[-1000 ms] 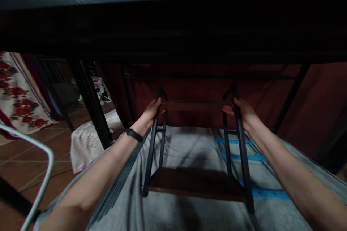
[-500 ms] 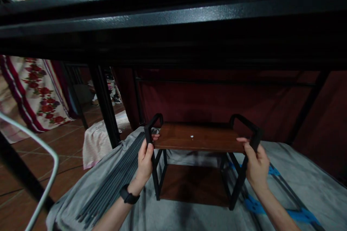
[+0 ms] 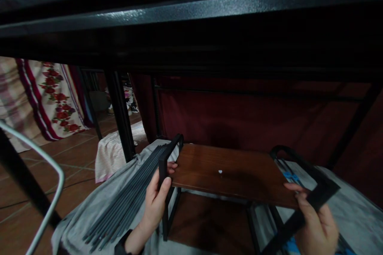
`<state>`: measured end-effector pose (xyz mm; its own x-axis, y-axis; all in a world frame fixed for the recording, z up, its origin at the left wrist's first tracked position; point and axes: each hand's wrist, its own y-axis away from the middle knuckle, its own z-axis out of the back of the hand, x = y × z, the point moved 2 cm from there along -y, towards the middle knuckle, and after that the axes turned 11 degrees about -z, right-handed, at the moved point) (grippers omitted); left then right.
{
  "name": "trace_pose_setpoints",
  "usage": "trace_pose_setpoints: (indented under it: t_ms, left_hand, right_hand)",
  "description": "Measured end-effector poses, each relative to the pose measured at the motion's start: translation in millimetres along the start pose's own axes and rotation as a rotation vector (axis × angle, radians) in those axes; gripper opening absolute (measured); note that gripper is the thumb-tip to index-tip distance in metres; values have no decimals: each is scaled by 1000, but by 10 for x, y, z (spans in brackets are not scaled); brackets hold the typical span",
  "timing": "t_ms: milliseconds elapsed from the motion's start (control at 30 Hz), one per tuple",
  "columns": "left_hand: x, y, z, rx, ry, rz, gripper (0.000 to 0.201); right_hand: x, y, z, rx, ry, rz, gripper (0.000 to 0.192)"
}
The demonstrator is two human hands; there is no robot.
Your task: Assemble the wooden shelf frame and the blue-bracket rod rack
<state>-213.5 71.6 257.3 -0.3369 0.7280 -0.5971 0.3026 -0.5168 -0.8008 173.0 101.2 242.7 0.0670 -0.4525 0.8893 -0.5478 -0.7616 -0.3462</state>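
Observation:
A small two-tier shelf with brown wooden boards and black metal side frames is between my hands, over the grey cloth. My left hand wraps round its left frame post, thumb in front and fingertips on the upper board. My right hand grips the right frame post in the same way, its fingertips at the board's corner. The shelf tilts, its right side nearer to me and lower in view. A small white mark shows on the upper board. The lower board is partly in shadow.
A bundle of dark grey rods lies on the grey cloth at the left. Blue-banded dark bars lie to the right. A thick black metal beam crosses overhead. A dark red curtain hangs behind.
The shelf has come closer to me and turned, its right side swinging nearer and lower. Both hands have kept their hold on its frame. The view has shifted slightly.

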Motion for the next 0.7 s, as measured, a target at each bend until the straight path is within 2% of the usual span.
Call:
trace_pose_setpoints:
  t_ms: [233,367,567,700]
  left_hand:
    - [-131,-188,89,32,-33,85,34]
    - [-120,-237,84,78,-14,67,35]
    - [-178,-175,137,140,25,59,40]
    - [-229,-176,141,174,57,76,43]
  right_hand:
    - [101,55,-142,215,125,-13,31]
    - [136,34,-187,186,151,-16,39]
    - [235,57,-72,173,225,36,51]
    - [327,76,-32,171,321,92,49]
